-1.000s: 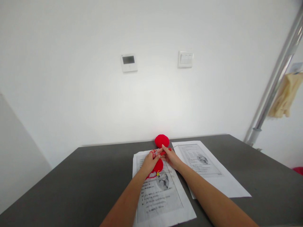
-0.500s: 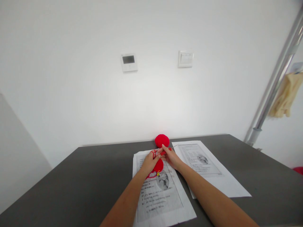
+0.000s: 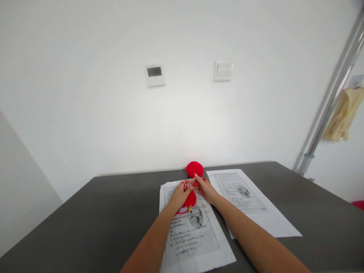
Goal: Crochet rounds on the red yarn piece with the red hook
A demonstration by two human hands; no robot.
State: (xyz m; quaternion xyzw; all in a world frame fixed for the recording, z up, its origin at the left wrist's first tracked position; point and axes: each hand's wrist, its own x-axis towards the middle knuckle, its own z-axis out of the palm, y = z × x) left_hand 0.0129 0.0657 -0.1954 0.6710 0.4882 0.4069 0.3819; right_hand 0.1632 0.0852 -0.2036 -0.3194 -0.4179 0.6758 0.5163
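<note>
My left hand [image 3: 181,194] pinches a round piece of red crochet work [image 3: 190,200], with red yarn [image 3: 184,185] looped around its fingers. A small yellow stitch marker [image 3: 190,208] hangs at the lower edge of the piece. Closed around a crochet hook [image 3: 203,179] with a red handle and thin metal shaft is my right hand [image 3: 206,190], its fingertips close against those of the left. Just beyond both hands sits a ball of red yarn [image 3: 195,169]. The fingers partly hide the worked edge and the hook's tip.
Beneath the hands a printed sheet [image 3: 199,242] lies on the dark table [image 3: 113,220]; a second printed sheet [image 3: 256,204] lies to its right. Behind rises a white wall with a control panel [image 3: 155,75] and a switch [image 3: 223,71]. Cream gloves [image 3: 345,113] hang at far right.
</note>
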